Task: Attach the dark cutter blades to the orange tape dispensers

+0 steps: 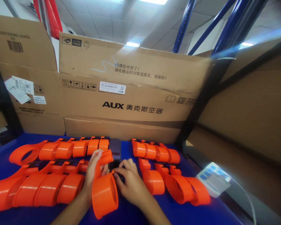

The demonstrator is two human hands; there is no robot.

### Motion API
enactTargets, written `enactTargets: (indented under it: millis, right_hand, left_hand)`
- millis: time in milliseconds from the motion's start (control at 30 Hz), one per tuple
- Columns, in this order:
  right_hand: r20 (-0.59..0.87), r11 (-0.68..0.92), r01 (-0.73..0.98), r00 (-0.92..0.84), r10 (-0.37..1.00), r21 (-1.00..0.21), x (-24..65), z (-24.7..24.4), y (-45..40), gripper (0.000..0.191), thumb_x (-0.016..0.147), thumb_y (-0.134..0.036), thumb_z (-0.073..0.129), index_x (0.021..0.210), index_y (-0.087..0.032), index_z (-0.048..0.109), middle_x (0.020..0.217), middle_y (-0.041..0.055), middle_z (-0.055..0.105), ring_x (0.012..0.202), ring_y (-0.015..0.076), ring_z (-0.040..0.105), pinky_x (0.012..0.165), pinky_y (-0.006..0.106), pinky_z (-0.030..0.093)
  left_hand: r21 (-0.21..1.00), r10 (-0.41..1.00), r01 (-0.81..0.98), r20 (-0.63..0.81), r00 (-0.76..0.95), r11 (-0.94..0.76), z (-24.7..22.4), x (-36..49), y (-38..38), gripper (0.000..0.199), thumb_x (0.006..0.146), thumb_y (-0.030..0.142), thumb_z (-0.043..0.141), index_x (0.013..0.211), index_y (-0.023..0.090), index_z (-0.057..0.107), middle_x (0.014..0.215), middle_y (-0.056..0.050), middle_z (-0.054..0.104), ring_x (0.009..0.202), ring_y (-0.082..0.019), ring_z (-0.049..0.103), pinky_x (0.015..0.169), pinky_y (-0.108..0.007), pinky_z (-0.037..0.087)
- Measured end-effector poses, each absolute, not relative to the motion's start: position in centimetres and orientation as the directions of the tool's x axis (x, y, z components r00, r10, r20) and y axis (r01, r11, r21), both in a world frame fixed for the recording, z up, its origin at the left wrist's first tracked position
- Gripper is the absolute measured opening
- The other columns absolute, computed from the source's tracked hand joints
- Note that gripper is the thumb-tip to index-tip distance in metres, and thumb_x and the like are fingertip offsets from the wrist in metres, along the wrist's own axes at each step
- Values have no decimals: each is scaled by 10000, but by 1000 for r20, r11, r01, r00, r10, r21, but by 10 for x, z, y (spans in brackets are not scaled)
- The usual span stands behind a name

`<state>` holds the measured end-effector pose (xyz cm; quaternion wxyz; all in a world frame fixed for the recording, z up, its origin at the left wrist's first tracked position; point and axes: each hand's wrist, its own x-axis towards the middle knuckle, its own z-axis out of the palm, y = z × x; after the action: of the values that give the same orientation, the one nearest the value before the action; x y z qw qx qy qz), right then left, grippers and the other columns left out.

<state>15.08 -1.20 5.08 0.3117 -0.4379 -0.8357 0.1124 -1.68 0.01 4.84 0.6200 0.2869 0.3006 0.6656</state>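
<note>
Left hand closed round neck of orange moulded-plastic tape dispenser, centre of blue work surface, wheel end nearest camera. Right hand half-curled, fingertips at dispenser's side; grasp indeterminate. Rows of identical orange dispensers left, more right. Cardboard cartons behind. Judged light, rigid, smooth, somewhat slippery; best held at narrow neck.

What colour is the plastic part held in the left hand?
Bright orange; the plastic part shows best in the head view.
</note>
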Motion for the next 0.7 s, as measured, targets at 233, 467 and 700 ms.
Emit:
enactTargets:
  millis: [233,467,700]
  right_hand:
    - [587,659,395,-301,751,-640,161,66,-23,401,1049,-395,441,1382,-263,620,1115,92,727,985,260,677,881,391,553]
    - [659,721,437,-315,683,-538,161,61,-32,691,868,-372,726,1512,-247,509,1290,128,714,1012,315,729,900,427,591]
    - [572,520,272,163,804,-809,153,46,-1,500,978,-430,601,1407,-182,539,1196,139,741,984,264,741,812,357,612]
  left_hand:
    - [747,914,-605,8,-406,-275,51,-9,2,472,815,660,712,987,287,481,613,111,526,498,-98,493,543,-208,450]
    - [797,884,-518,44,-465,-312,41,-13,6,519,843,690,666,1168,325,489,930,18,681,691,-140,644,575,-221,481]
    - [803,933,-517,128,-336,-296,37,-9,7,665,871,621,672,1425,341,434,1208,-90,652,946,-226,705,630,-261,540]
